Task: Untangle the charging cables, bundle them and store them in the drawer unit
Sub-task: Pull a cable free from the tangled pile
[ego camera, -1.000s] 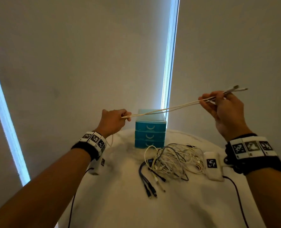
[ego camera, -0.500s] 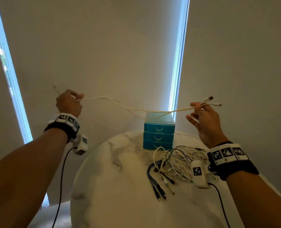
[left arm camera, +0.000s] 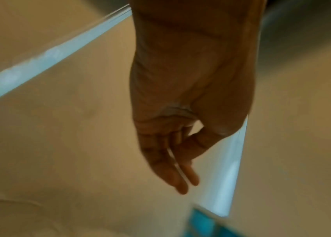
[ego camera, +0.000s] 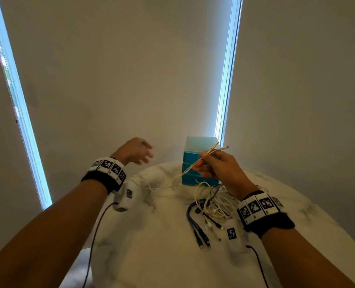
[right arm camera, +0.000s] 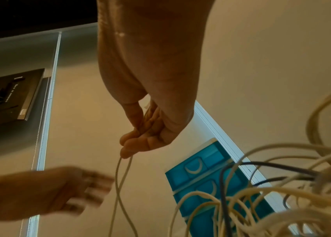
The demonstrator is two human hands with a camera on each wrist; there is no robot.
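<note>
Right hand [ego camera: 220, 167]: raised over the table's far side, in front of the drawer unit; fingers [right arm camera: 129, 144] curled, pinching a white cable near its plugs.
White cable [ego camera: 188, 169]: doubled; both plugs [ego camera: 219, 147] poke up past the fingertips, side by side; two strands drop from the pinch, slack, down to the left, and end lying on the table near the unit's left side.
Left hand [ego camera: 134, 151]: in the air, left of the unit, beyond the table edge; fingers [left arm camera: 172, 173] loose and near straight, holding nothing; blurred in both wrist views.
Drawer unit [ego camera: 193, 179]: teal, stacked drawers with pale curved handles, at the table's far edge, in front of a bright window strip; partly hidden by the right hand.
Cable pile [ego camera: 212, 201]: tangled white and dark cables on the table, just in front of the unit, below the right wrist.
Blue cables [ego camera: 197, 227]: at the pile's near-left side, plugs toward the viewer, flat on the table.
Table [ego camera: 151, 256]: round, white marble top.
Wrists: black bands with black-and-white tags; a small white box with a dark lead hangs below each.
</note>
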